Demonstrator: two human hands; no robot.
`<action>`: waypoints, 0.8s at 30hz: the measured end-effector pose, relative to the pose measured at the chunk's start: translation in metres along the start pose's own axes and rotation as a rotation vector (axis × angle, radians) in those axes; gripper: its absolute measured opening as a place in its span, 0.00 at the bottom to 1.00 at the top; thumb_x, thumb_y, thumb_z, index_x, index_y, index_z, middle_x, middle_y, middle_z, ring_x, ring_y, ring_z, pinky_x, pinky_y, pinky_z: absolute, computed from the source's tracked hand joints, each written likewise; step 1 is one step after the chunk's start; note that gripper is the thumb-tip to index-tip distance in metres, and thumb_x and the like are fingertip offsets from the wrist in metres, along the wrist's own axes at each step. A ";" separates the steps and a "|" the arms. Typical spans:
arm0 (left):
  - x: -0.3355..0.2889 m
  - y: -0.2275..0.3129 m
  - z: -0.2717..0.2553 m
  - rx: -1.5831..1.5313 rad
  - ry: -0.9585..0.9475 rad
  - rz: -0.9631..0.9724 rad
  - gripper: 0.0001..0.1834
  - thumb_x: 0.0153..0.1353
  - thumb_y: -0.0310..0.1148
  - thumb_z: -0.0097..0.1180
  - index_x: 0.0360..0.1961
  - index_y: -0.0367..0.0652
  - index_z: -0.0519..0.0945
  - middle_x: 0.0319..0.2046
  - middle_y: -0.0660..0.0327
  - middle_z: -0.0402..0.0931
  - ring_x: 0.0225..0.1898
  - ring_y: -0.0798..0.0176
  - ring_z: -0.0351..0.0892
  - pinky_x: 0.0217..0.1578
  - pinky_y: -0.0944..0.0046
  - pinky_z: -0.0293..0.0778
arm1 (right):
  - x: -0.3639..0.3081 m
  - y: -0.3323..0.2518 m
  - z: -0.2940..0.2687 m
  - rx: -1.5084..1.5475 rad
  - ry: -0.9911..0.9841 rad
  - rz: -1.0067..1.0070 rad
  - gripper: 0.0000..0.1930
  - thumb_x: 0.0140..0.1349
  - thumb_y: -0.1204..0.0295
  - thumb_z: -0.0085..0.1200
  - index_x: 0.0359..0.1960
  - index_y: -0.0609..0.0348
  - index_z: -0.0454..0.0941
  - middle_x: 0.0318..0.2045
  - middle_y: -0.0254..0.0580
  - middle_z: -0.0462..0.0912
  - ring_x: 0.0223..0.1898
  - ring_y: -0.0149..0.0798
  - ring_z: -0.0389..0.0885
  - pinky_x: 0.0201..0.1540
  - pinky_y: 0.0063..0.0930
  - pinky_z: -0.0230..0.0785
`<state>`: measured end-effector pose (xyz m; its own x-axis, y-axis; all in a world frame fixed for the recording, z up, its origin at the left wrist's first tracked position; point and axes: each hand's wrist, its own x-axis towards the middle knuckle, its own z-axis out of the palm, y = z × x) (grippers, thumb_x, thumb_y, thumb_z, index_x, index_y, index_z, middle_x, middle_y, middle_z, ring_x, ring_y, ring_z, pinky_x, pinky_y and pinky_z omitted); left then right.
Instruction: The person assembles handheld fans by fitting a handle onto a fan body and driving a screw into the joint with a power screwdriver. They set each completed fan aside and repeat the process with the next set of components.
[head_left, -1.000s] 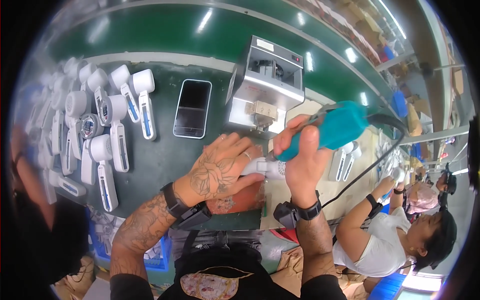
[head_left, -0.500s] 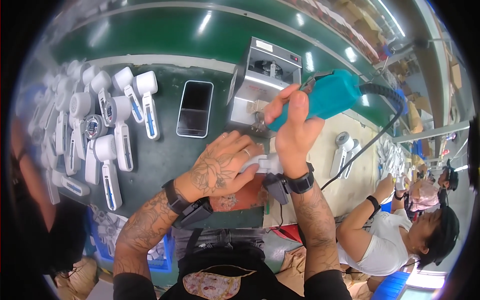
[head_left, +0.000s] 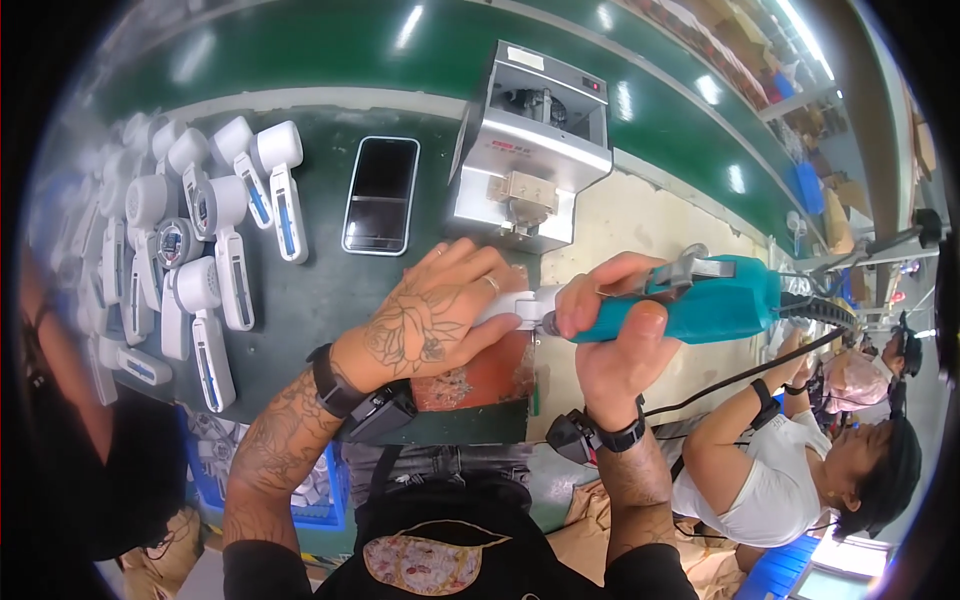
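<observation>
My left hand (head_left: 428,318) is closed on a white handheld fan (head_left: 521,308), mostly hidden under the fingers, and presses it down over a worn reddish-orange pad (head_left: 470,382). My right hand (head_left: 625,335) wraps around a teal electric screwdriver (head_left: 718,300) with a metal lever on its top side. The screwdriver lies nearly level, its tip pointing left at the white fan's end. Whether the tip touches a screw is too small to tell. Its black cable trails off to the right.
Several white handheld fans (head_left: 210,360) crowd the bench's left side. A phone (head_left: 381,195) lies beyond my left hand, beside a grey metal screw feeder (head_left: 520,160). Below the bench edge stands a blue crate (head_left: 335,500) of white parts. A co-worker (head_left: 770,470) sits at right.
My right hand has brought the screwdriver down from in front of the screw feeder to the white fan, levelling it. My left hand stays on the fan.
</observation>
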<state>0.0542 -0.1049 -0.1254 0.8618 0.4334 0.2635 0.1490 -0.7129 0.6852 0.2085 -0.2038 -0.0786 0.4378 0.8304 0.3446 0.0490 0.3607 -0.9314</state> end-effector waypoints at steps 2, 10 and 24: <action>0.001 0.001 0.001 0.007 -0.006 0.000 0.19 0.61 0.37 0.57 0.51 0.40 0.78 0.44 0.56 0.72 0.47 0.52 0.70 0.51 0.56 0.66 | -0.002 0.005 0.000 0.009 -0.015 0.009 0.32 0.63 0.42 0.55 0.40 0.65 0.67 0.18 0.40 0.70 0.18 0.35 0.69 0.23 0.30 0.65; 0.006 -0.001 0.007 0.033 0.024 0.025 0.19 0.61 0.38 0.57 0.51 0.41 0.78 0.44 0.57 0.72 0.46 0.51 0.70 0.50 0.54 0.67 | -0.001 0.011 -0.007 0.086 -0.056 0.012 0.27 0.64 0.46 0.56 0.36 0.61 0.65 0.20 0.41 0.71 0.19 0.34 0.69 0.24 0.30 0.65; -0.072 0.034 -0.046 -0.060 0.357 -0.082 0.20 0.62 0.35 0.58 0.53 0.40 0.75 0.48 0.54 0.77 0.52 0.51 0.77 0.54 0.56 0.72 | -0.068 -0.052 -0.017 0.333 0.228 -0.184 0.32 0.62 0.37 0.49 0.41 0.60 0.69 0.18 0.34 0.66 0.18 0.29 0.63 0.21 0.22 0.56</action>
<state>-0.0255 -0.1346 -0.0899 0.6232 0.6605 0.4188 0.1732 -0.6387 0.7497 0.1909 -0.2867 -0.0553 0.6377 0.6378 0.4320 -0.1308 0.6423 -0.7552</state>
